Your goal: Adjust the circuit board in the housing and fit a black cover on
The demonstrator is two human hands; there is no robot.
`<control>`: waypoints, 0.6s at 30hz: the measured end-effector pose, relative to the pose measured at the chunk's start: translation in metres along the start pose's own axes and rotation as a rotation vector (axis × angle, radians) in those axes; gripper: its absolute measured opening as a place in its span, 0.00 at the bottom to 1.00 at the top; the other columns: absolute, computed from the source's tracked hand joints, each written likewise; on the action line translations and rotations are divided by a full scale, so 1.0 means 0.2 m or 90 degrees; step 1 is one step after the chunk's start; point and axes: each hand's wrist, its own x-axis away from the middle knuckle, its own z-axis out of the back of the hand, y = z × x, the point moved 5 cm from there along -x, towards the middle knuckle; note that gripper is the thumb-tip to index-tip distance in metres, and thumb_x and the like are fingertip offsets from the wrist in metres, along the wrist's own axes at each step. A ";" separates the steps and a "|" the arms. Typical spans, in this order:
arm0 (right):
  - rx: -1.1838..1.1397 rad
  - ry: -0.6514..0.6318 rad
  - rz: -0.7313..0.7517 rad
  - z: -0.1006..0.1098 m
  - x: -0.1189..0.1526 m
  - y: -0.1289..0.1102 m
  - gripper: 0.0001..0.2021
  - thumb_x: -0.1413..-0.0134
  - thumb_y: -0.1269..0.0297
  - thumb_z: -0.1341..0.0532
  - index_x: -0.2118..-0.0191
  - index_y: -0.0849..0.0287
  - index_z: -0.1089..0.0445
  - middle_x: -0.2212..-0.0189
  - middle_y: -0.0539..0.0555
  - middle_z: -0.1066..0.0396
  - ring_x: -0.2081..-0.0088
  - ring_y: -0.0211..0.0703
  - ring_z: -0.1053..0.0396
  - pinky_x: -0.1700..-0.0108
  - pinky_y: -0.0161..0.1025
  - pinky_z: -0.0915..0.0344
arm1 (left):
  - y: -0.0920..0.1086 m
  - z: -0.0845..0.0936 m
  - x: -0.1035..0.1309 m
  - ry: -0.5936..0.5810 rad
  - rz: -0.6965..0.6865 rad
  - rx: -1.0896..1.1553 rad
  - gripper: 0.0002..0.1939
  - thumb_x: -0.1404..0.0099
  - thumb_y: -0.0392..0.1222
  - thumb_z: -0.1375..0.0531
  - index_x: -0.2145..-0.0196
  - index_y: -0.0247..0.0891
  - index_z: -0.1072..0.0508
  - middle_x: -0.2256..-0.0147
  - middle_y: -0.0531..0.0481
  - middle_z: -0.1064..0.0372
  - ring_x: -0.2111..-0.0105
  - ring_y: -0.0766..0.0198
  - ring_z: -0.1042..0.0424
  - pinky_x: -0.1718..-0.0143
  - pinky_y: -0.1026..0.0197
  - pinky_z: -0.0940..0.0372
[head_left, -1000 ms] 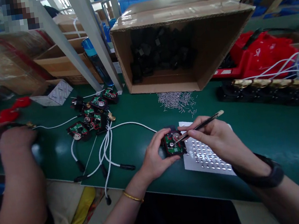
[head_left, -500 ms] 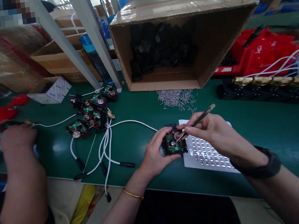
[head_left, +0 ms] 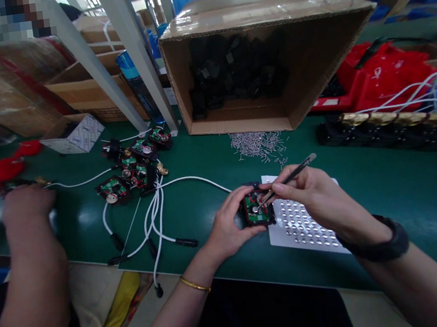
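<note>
My left hand point(head_left: 230, 222) is closed around the side of a black housing with a green circuit board point(head_left: 264, 215) inside. A white cable runs from this housing to the left. In my right hand point(head_left: 306, 189) are slim dark tweezers point(head_left: 292, 174), held like a pen. Their tip meets a small round silver part on the board. Partly beneath my right hand lies a white sheet point(head_left: 312, 231) with rows of small silver domes.
Behind my hands are a heap of small screws point(head_left: 258, 144) and a cardboard box point(head_left: 284, 114) of black parts. Wired circuit-board housings point(head_left: 136, 169) lie left. Black units with brass fittings point(head_left: 398, 123) stand right. A co-worker's arm point(head_left: 32, 252) is at far left.
The housing in my left hand has shifted very slightly right. The tweezer tip stays at the round silver part. At far left, the co-worker's hands have moved a little.
</note>
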 end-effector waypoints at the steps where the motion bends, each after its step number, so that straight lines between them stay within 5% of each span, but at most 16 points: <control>1: 0.007 -0.002 -0.002 0.00 0.00 0.00 0.09 0.52 0.62 0.34 0.71 0.58 0.34 0.74 0.51 0.25 0.69 0.43 0.26 0.64 0.40 0.31 | 0.00 0.00 0.00 0.001 0.003 0.003 0.36 0.50 0.42 0.32 0.45 0.42 0.42 0.45 0.44 0.41 0.44 0.56 0.42 0.42 0.49 0.45; 11: -0.040 0.053 0.009 -0.01 0.00 -0.01 0.11 0.54 0.58 0.33 0.71 0.58 0.34 0.73 0.53 0.25 0.69 0.45 0.27 0.64 0.42 0.32 | -0.02 -0.02 0.03 0.046 0.033 0.047 0.37 0.48 0.39 0.34 0.44 0.42 0.45 0.45 0.41 0.41 0.44 0.52 0.41 0.43 0.45 0.45; 14: -0.118 0.154 0.118 0.14 -0.08 -0.07 0.10 0.49 0.55 0.37 0.69 0.56 0.35 0.69 0.54 0.26 0.61 0.48 0.28 0.57 0.46 0.34 | -0.05 -0.02 0.04 0.075 0.011 0.028 0.31 0.45 0.40 0.36 0.46 0.44 0.42 0.44 0.41 0.42 0.43 0.51 0.42 0.44 0.44 0.43; 18: 0.179 0.386 0.243 0.39 -0.35 -0.15 0.16 0.42 0.49 0.51 0.66 0.56 0.37 0.69 0.55 0.29 0.63 0.47 0.30 0.62 0.43 0.34 | -0.08 -0.02 0.03 0.115 -0.018 -0.007 0.20 0.43 0.42 0.38 0.51 0.49 0.34 0.43 0.46 0.41 0.45 0.50 0.38 0.49 0.49 0.36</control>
